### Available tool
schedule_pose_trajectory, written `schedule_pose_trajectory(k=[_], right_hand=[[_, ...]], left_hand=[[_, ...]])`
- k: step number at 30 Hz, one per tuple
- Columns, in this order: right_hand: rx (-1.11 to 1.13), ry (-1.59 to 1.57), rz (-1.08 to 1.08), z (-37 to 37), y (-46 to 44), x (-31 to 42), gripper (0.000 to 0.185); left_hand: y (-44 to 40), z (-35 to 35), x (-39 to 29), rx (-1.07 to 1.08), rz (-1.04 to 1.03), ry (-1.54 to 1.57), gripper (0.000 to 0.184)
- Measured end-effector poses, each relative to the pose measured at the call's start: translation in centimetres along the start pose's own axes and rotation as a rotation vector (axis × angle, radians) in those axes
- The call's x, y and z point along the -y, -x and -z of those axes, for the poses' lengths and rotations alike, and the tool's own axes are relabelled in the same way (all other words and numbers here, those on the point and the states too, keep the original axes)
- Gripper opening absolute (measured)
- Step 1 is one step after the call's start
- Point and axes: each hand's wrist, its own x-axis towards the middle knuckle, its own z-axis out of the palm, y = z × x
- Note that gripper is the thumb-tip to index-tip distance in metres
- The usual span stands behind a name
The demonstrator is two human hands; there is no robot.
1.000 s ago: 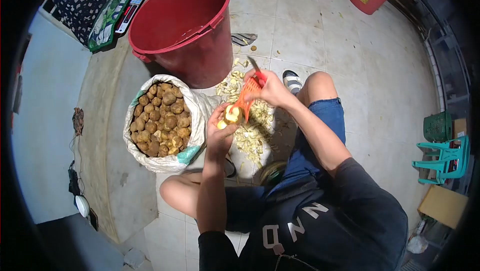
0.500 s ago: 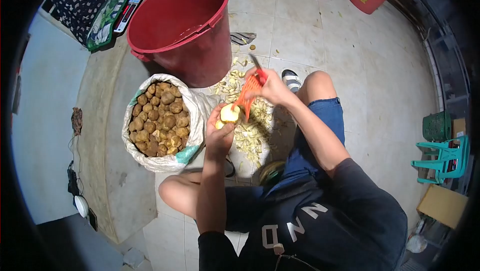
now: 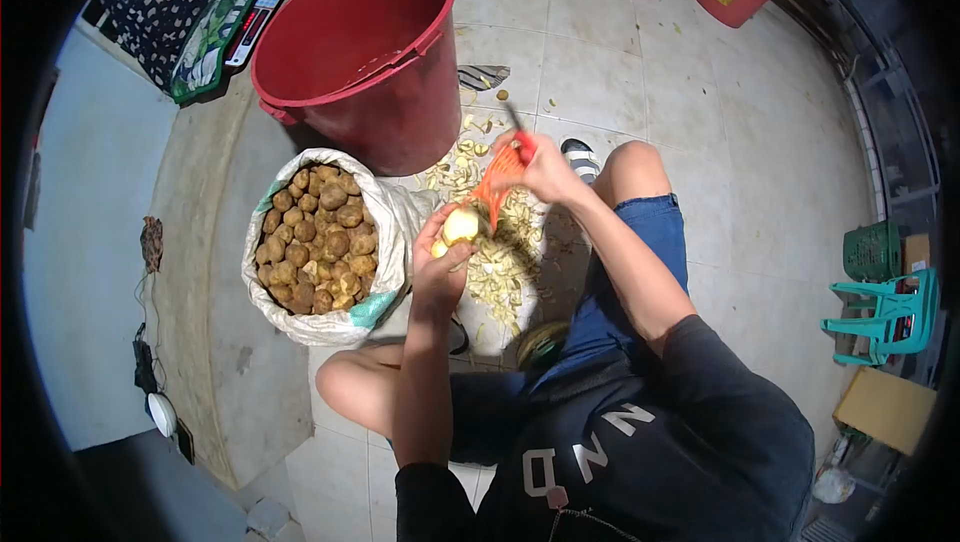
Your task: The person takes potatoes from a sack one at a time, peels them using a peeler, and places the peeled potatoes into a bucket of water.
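Currently, the potato [image 3: 462,225] sits in the left hand [image 3: 438,264], held up over the peelings [image 3: 510,287] strewn on the floor [image 3: 740,212], to the right of the sack [image 3: 396,267] of unpeeled ones. Its visible face is mostly pale and bare, with some brown near the lower edge. Handling, judged: firm and stiff, light enough for one hand, not fragile; bared flesh likely wet and slippery — best held low around the sides, fingertips clear of the blade side.

Left grip: clamped on the potato, fingers round the far-left side, thumb along the near side. A second pale patch shows by the fingers; cannot tell whether it is a separate piece. Left forearm runs nearly straight up from the lap.

Right hand [image 3: 548,172]: closed round the orange slotted tool [image 3: 502,177] — forearm slanting in from the lower right, tool pointing down toward the potato. Contact between tool and potato: cannot tell.
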Motion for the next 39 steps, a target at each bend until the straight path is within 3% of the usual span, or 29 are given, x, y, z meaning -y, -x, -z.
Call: schedule_pose_trajectory(k=[1,3,5,7,9,11,13,14,15,17,19,21,23,25,27,29,32,34,35,37,39], right_hand=[[-0.105,0.046,-0.035,0.6,-0.8,-0.9,0.040],[-0.036,-0.120,-0.049,1.0,-0.2,-0.7,0.039],[0.077,0.001,0.137,-0.8,0.6,0.4,0.038],[0.088,0.079,0.084,0.1,0.3,-0.3,0.039],[-0.107,-0.023,-0.079,1.2,-0.7,-1.3,0.041],[-0.065,-0.120,-0.080,0.5,-0.2,-0.7,0.040],[0.107,0.012,0.065,-0.8,0.5,0.6,0.040],[0.047,0.134,0.049,0.1,-0.3,-1.6,0.039],[-0.081,-0.062,-0.039,0.4,-0.7,-1.9,0.040],[-0.109,-0.076,-0.059,1.4,-0.8,-2.3,0.041],[0.089,-0.121,0.023,-0.5,0.3,-0.1,0.041],[0.094,-0.045,0.105,-0.2,0.2,-0.6,0.042],[-0.111,0.001,-0.050,1.9,-1.2,-3.3,0.043],[-0.096,-0.130,-0.109,0.9,-0.6,-1.2,0.043],[0.111,-0.096,-0.022,-0.8,0.2,0.9,0.042],[0.121,-0.048,0.046,-1.1,0.4,1.3,0.042],[0.113,-0.018,-0.011,-0.7,0.2,1.2,0.043],[-0.038,-0.117,-0.110,0.5,-0.6,-1.0,0.044],[-0.081,-0.011,-0.112,1.2,-1.0,-1.9,0.045],[0.018,-0.073,0.045,0.0,-0.1,-0.3,0.044],[0.025,-0.001,0.035,-0.3,-0.3,0.0,0.043]], left_hand=[[0.1,0.2,0.1,0.002,-0.002,0.000,0.060],[-0.1,0.7,0.0,0.046,0.009,0.102,0.060],[0.0,-0.2,-0.1,0.033,-0.007,0.127,0.059],[-0.1,-0.3,0.1,-0.004,-0.015,0.059,0.062],[0.0,0.1,-0.1,-0.050,-0.010,0.041,0.063],[0.2,0.5,-0.5,-0.021,0.020,0.038,0.059],[0.1,-0.1,-0.4,0.003,0.005,0.030,0.055],[0.0,-0.1,-0.1,-0.021,-0.007,0.009,0.055],[-0.1,-0.1,0.1,-0.043,-0.026,-0.011,0.055],[-0.2,0.6,0.2,-0.061,-0.015,0.006,0.054],[0.0,0.2,-0.2,-0.052,0.010,-0.009,0.053],[0.1,-0.3,-0.1,-0.065,-0.014,-0.032,0.054],[0.1,-0.1,-0.5,-0.101,0.013,-0.007,0.056],[0.1,-0.8,-1.0,-0.090,0.017,0.026,0.058],[0.1,-1.4,-1.0,-0.027,0.013,0.069,0.058],[0.2,-1.6,-1.1,-0.010,0.029,0.019,0.058],[0.2,-0.9,-1.2,0.012,0.016,-0.010,0.057],[0.4,-0.6,-1.0,-0.028,0.048,0.003,0.057],[0.0,-0.7,-1.1,-0.020,0.037,0.003,0.057],[0.1,-0.6,-1.0,-0.011,0.045,0.050,0.058],[0.0,-0.8,-0.7,-0.034,0.026,0.049,0.059]])
